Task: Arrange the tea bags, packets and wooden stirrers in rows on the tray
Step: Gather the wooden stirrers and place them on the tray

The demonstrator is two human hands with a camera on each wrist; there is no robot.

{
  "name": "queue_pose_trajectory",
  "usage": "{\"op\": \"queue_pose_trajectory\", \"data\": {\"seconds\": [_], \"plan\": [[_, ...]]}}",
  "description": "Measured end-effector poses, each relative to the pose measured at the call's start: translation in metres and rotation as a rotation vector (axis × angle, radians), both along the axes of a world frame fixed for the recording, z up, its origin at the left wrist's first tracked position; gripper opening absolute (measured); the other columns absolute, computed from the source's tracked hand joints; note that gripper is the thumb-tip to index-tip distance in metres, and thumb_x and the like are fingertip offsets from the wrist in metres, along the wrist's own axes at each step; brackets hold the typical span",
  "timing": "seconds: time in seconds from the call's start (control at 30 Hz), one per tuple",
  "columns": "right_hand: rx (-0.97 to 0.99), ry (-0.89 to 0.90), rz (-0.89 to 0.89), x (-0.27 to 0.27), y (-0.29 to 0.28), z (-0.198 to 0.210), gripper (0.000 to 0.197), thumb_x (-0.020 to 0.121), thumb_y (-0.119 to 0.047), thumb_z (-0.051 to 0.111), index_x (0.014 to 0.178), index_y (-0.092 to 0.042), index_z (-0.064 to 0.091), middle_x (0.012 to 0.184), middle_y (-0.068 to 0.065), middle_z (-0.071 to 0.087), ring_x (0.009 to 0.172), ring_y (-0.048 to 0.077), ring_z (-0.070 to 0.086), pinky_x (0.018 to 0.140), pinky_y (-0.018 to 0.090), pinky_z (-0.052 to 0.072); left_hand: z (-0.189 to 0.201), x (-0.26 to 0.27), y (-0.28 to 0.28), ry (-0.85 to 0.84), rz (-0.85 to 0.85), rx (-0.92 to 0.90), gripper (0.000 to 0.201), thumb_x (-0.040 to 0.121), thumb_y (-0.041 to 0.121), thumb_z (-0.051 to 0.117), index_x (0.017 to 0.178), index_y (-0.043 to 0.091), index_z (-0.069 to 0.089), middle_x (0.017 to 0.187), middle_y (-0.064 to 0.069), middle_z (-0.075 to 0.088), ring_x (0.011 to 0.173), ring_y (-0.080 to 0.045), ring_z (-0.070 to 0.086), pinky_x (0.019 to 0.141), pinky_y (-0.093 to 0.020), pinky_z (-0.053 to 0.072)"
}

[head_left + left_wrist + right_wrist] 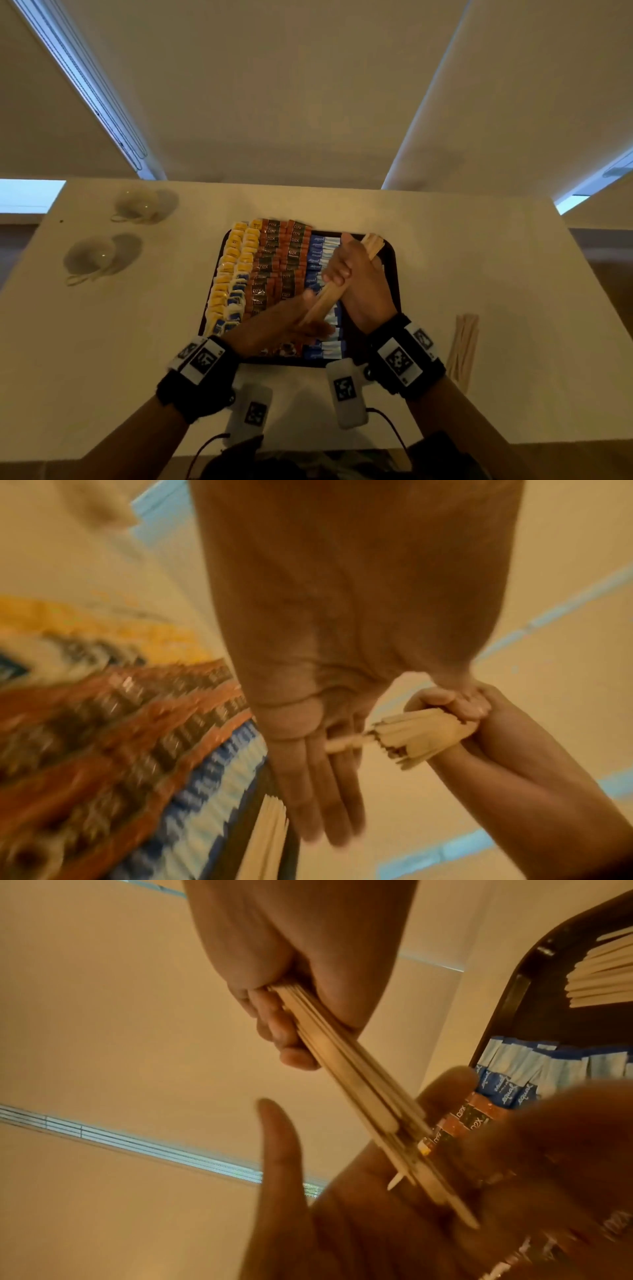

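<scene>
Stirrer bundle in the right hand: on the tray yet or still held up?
Held up. The right hand grips the stirrer bundle tilted above the blue packets; the left hand lies flat against its lower end.

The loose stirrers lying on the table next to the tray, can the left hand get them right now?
Probably not easily. The loose stirrers lie right of the tray, and the right hand with its stirrer bundle crosses between them and the left hand.

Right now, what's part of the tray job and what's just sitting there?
Job:
tray
yellow tea bags
orange packets
blue packets
stirrer bundle, gripped by right hand, its ends against the open left hand
loose stirrers on table

Lying about:
two cups
</scene>
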State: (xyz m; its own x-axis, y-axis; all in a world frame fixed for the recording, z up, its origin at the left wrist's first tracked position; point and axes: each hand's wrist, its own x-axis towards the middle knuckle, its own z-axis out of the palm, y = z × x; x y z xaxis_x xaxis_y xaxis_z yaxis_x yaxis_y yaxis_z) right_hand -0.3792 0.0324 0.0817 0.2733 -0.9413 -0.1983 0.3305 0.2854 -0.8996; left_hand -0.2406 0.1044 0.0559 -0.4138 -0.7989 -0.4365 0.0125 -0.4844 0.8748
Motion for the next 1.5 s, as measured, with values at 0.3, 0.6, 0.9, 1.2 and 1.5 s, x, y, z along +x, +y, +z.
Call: {"op": "queue_pose_trajectory", "data": {"seconds": [0.3,0.6,0.9,1.2,1.5], "plan": [[-0.141,0.178,0.089,0.019,0.03,0.019,0.038,0.098,-0.016,0.047,0.06,-0.013,0.048,0.048,-0.009,0.047,0.047,0.005,0.046,0.055,0.02,0.042,0.001,-0.002,-0.018,0.319,0.351,0.32,0.077,0.09,0.067,0.014,0.12,0.011,0.058,0.123,-0.015,0.062,0.115,-0.025,0.059,0.101,-0.037,0.045],[-0.112,0.179,0.074,0.016,0.036,0.016,0.032,0.097,-0.018,0.048,0.069,-0.007,0.059,0.062,0.01,0.057,0.054,0.011,0.056,0.053,0.018,0.048,0.005,-0.009,-0.012,0.226,0.264,0.165,0.056,0.09,0.059,0.021,0.106,0.029,0.065,0.108,-0.007,0.068,0.103,-0.029,0.062,0.096,-0.047,0.046],[-0.052,0.233,0.204,-0.002,0.026,-0.004,0.037,0.092,-0.031,0.052,0.057,-0.02,0.058,0.083,0.006,0.064,0.085,0.012,0.061,0.084,0.03,0.048,-0.01,0.008,-0.005,-0.545,0.039,-0.694,0.061,0.073,0.081,0.032,0.083,0.025,0.055,0.06,0.013,0.052,0.055,0.002,0.052,0.052,-0.008,0.036],[0.268,0.232,0.15,-0.022,0.006,-0.006,0.049,0.1,-0.034,0.039,0.071,-0.004,0.066,0.08,0.012,0.068,0.074,0.018,0.064,0.063,0.028,0.054,-0.014,0.038,-0.013,-1.068,-0.201,-0.788,0.103,0.062,0.09,-0.003,0.102,0.016,0.056,0.082,0.002,0.062,0.069,-0.014,0.06,0.062,-0.026,0.047],[0.112,0.48,0.092,-0.011,-0.001,-0.014,0.045,0.1,-0.032,0.043,0.072,-0.002,0.06,0.062,0.022,0.062,0.028,0.009,0.036,0.033,0.016,0.027,0.016,0.015,-0.038,-0.9,0.457,-0.982,0.036,0.096,0.028,0.045,0.061,0.02,0.046,0.046,0.015,0.036,0.044,-0.006,0.045,0.045,-0.011,0.033]]}}
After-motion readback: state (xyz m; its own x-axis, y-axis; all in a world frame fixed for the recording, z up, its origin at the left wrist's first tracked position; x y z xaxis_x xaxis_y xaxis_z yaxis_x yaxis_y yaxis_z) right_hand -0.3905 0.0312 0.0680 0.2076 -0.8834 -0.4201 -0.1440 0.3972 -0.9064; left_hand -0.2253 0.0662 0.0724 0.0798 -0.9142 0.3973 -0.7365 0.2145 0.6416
